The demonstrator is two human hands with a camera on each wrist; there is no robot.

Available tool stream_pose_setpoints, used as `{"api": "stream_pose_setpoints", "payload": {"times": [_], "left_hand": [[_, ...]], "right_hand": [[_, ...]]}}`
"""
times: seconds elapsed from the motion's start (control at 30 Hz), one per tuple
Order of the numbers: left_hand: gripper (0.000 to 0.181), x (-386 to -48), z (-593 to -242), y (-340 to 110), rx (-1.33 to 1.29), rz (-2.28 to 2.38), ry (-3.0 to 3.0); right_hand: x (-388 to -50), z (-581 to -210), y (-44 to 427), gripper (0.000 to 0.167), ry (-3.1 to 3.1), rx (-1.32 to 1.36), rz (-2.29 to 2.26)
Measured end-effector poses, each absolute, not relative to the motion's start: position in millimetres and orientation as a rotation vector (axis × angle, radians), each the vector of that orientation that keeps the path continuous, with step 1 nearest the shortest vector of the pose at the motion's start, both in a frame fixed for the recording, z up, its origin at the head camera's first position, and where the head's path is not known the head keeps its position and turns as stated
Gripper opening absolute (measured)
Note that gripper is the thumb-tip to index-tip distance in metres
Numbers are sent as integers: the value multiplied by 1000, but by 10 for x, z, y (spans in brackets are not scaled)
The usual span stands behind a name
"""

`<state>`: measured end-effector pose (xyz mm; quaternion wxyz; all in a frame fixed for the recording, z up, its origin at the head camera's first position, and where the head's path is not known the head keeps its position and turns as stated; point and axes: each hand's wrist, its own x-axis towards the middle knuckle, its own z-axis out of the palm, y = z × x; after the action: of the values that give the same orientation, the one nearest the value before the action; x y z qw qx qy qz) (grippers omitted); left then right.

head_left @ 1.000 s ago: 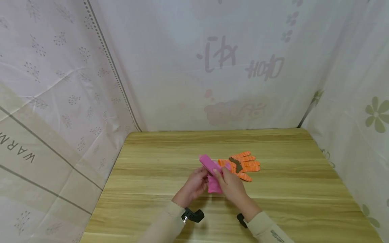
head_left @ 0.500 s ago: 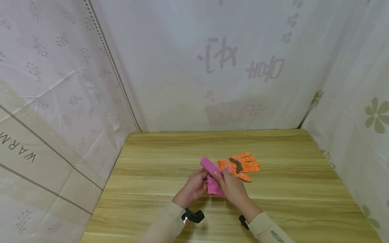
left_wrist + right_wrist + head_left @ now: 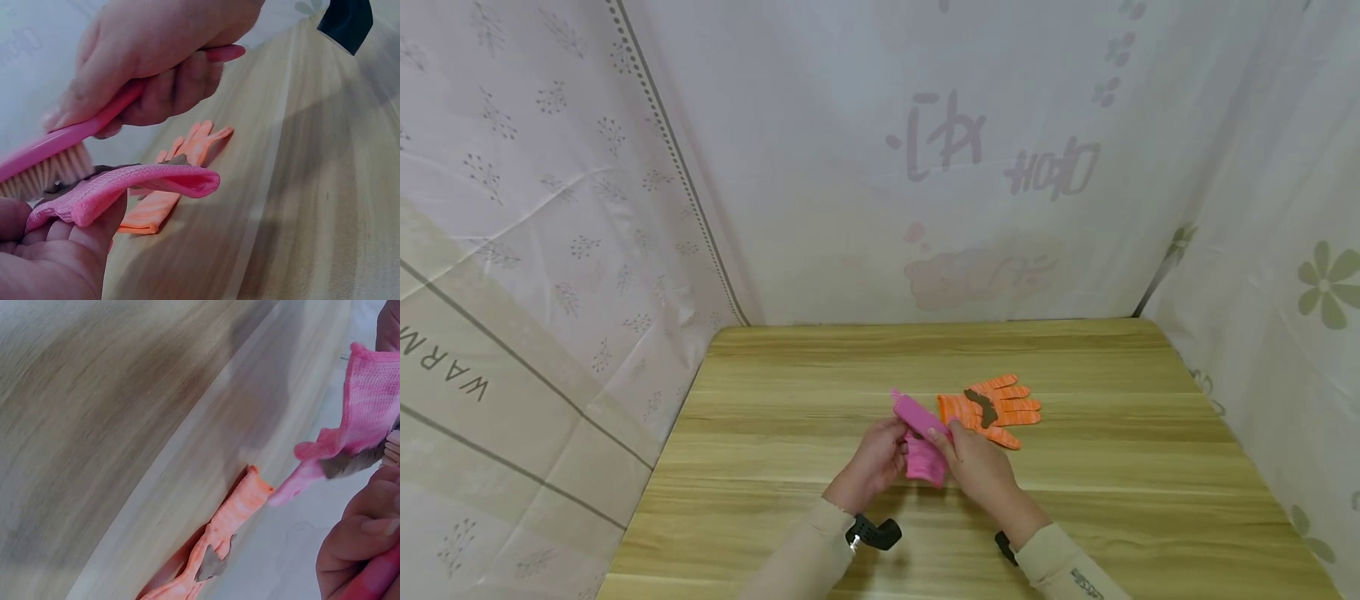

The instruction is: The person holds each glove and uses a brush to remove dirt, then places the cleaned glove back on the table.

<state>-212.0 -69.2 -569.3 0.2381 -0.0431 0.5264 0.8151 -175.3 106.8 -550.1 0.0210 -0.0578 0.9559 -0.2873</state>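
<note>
A pink knit glove (image 3: 925, 465) is held up above the table by my left hand (image 3: 877, 458), whose fingers and thumb grip it from the side. My right hand (image 3: 981, 468) grips the handle of a pink scrubbing brush (image 3: 917, 414), thumb along its top. In the left wrist view the pale bristles (image 3: 56, 170) face down onto the glove, over a dark brown patch. That brown patch (image 3: 353, 464) shows partly in the right wrist view. Just beyond my right hand, an orange knit glove (image 3: 1018, 404) lies flat, fingers pointing right, with a similar brown patch (image 3: 982, 407).
The wood-grain table (image 3: 790, 375) runs beneath both hands. White printed curtain (image 3: 850, 167) hangs behind it and at both sides. A black wrist device (image 3: 877, 532) sits on the left wrist, another (image 3: 1006, 547) on the right.
The brush has shifted slightly down and left, staying against the pink glove. The pink glove has tilted, and its part near the orange cuff is now out of sight. The orange glove stays put.
</note>
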Motion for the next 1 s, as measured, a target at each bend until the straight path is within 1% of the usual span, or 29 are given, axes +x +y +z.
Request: {"api": "stream_pose_setpoints", "payload": {"times": [0.17, 0.43, 0.83, 1.0], "left_hand": [[21, -2154, -5705, -731, -196, 2288, 1425], [21, -2181, -5694, -775, -249, 2294, 1401], [21, -2179, -5644, -817, -197, 2317, 1354], [18, -2187, -5652, -832, -259, 2360, 1314]], "right_hand": [[-1751, -5544, 1118, 50, 2963, -152, -861], [-1759, -5568, 1148, 47, 2946, -171, -875], [-1752, -5534, 1169, 48, 2925, -147, -891], [-1773, -5515, 1183, 54, 2826, -69, -1170]]}}
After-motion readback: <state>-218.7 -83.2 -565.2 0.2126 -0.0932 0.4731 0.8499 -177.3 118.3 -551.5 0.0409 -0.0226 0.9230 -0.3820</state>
